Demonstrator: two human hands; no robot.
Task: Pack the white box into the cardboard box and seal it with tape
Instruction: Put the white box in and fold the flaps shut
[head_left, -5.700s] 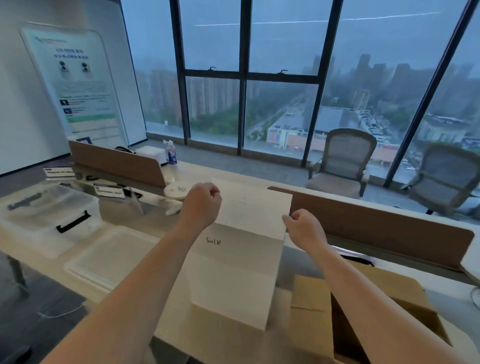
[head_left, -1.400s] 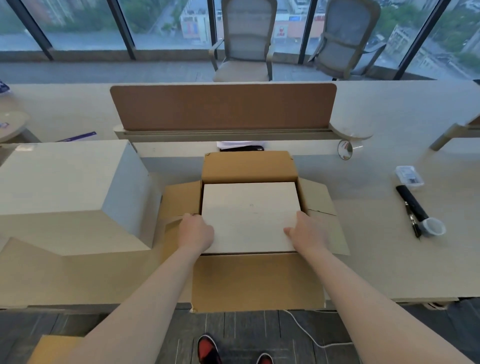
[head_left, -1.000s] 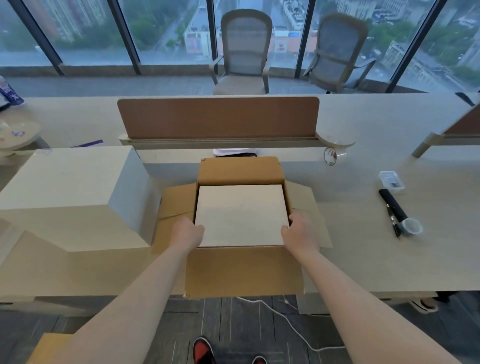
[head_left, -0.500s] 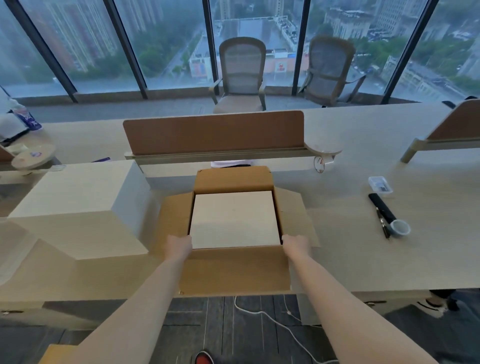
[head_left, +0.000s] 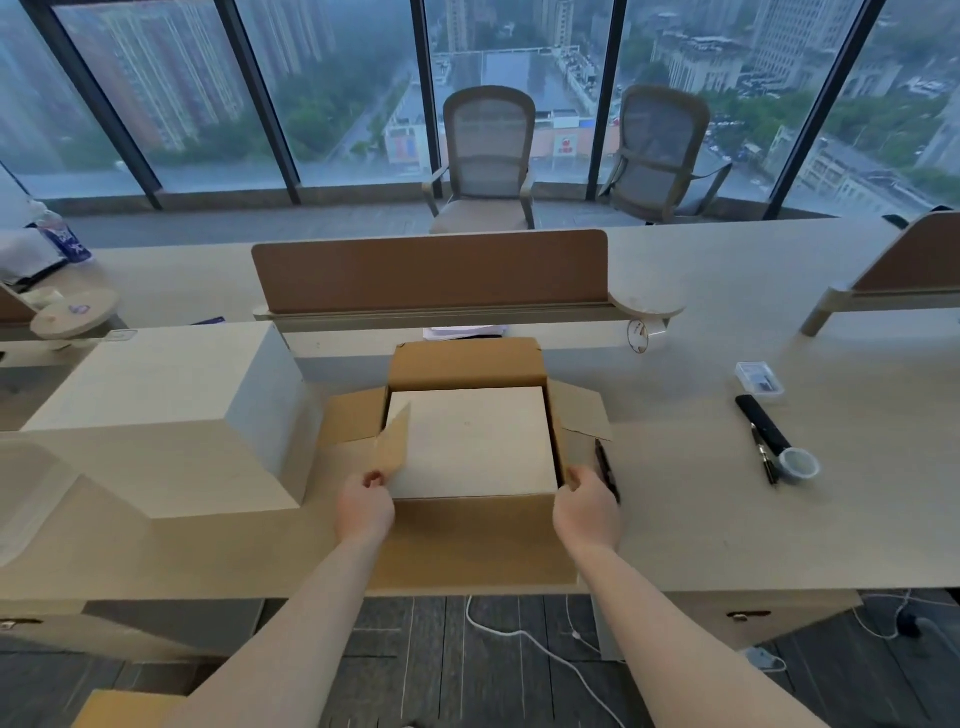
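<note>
- White box (head_left: 472, 441): lies flat inside the open cardboard box (head_left: 467, 545) with its top face showing. It fills the opening almost from wall to wall.
- Near flap (head_left: 483, 525) of the cardboard box: folded out flat toward the person and reaches the edge of the desk (head_left: 727, 519).
- Left hand (head_left: 363, 506): at the near left corner of the cardboard box. Its fingers pinch the left flap (head_left: 392, 447), which stands lifted and leans in over the left edge of the white box.
- Right hand (head_left: 587, 512): at the near right corner of the cardboard box, fingers curled on the near end of the right flap (head_left: 579, 410), which is angled up and outward.
- Dark pen (head_left: 605, 470): on the desk just right of the cardboard box, beside the right hand.
- Larger pale box (head_left: 171, 415): stands just left of the cardboard box.
- Tape roll (head_left: 800, 464): well to the right of the cardboard box, touching a black tool (head_left: 763, 428). A small clear case (head_left: 758, 375) lies just beyond them.
- Far flap (head_left: 467, 364): stands upright.
- Brown divider panel (head_left: 431, 273): beyond the cardboard box, with two office chairs (head_left: 488, 156) behind it at the window.
</note>
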